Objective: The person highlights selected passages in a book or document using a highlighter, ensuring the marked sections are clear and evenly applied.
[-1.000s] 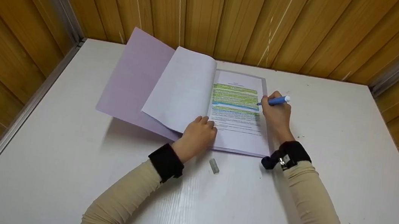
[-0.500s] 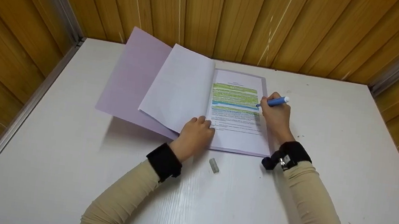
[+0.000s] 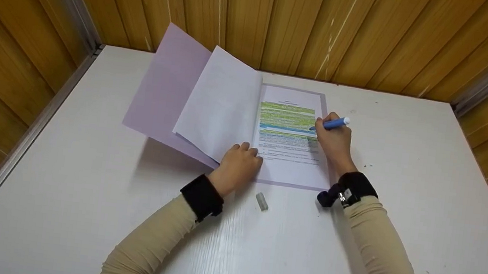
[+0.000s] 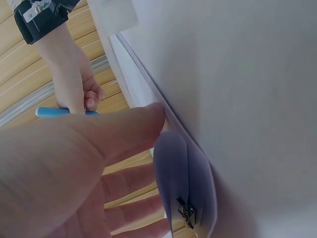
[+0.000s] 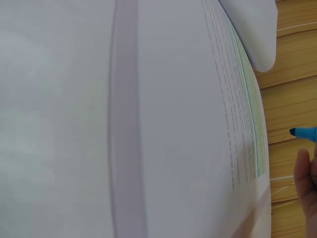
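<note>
A white bench (image 3: 79, 191) with a faint wood grain fills a corner walled on three sides by vertical honey-coloured wooden slats (image 3: 250, 12). Grey metal strips (image 3: 59, 7) run down the two corner joins and along the bench's left edge. The surface is glossy enough to carry a soft reflection between the two beige sleeves (image 3: 152, 242).

An open booklet (image 3: 287, 161) lies at the far middle of the bench, close to the back wall. Its lilac cover (image 3: 162, 85) and a white page (image 3: 220, 106) stand lifted to the left, while the printed page on the right lies flat, with bands of green and blue highlighting across the upper text.

The left hand (image 3: 238, 166) rests at the lower end of the booklet's fold, fingers loosely bent over the paper, the thumb pressed against the page edge in the left wrist view; it grips nothing.

The right hand (image 3: 334, 141) sits at the right margin of the printed page, its fingers curled round a blue highlighter (image 3: 333, 123), the tip resting on the right end of a highlighted line.

A small grey cap (image 3: 261, 201) lies on the bare bench just below the booklet, between the two wrists, touching neither. A few dark specks dot the surface to the right.
</note>
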